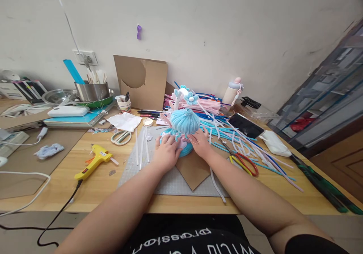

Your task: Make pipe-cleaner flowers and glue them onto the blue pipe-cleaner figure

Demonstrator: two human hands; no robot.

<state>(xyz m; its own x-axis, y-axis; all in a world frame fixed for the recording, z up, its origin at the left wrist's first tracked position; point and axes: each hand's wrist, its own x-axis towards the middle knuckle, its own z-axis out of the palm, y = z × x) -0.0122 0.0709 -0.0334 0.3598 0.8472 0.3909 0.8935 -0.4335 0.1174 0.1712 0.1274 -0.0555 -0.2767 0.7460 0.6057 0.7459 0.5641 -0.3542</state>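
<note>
A fluffy pipe-cleaner craft (185, 122) stands upright in the middle, with a ribbed light-blue dome on top, blue and pink parts below and blue flowers behind. My left hand (166, 151) grips its blue lower part from the left, fingers curled over the edge. On the other side, my right hand (200, 142) is closed against the lower part beneath the dome; some of its fingertips are hidden. Under the craft lies a piece of brown cardboard (193, 172) on a grey cutting mat (167, 188).
Left lies a yellow glue gun (96, 161), with scissors (121, 137) behind it. Red-handled pliers (246, 163) rest right of my right hand. Loose pipe cleaners (227, 131) spread behind, near a phone (245, 125). A cardboard sheet with a round cutout (153, 91) leans on the wall.
</note>
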